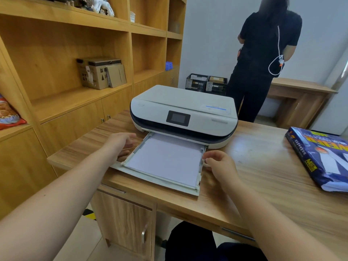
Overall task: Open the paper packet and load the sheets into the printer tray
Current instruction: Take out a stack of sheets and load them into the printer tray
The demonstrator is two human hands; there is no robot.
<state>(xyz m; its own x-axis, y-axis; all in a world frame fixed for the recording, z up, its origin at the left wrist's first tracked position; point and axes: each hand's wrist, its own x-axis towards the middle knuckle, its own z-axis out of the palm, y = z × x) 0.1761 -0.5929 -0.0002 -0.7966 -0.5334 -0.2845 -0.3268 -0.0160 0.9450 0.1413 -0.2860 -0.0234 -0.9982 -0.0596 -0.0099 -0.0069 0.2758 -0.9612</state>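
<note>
- The printer [183, 113] sat on the wooden desk [263, 166] and served as the reference point for all positions below.
- The tray [160, 180] was pulled out from the front of the printer, toward the person, with its outer end reaching the desk's near edge.
- A stack of white sheets [165, 159] lay flat inside the tray, its far end running under the printer body.
- The paper packet [320, 159] lay on the desk well to the right of the printer, apart from both hands; its near end looked torn open.
- The left hand [120, 144] rested against the tray's left rail, in front of the printer's left corner. Its fingers were curled toward the rail; whether they gripped anything could not be told.
- The right hand [220, 163] was at the tray's right rail, thumb and fingers loosely spread and just touching the edge, holding nothing.
- Judged step: 1 load of sheets was already placed, and the hands were squaring the stack or setting the side guides.
- The next move probably called for an even push from both hands, sliding the tray straight into the printer without skewing it.
</note>
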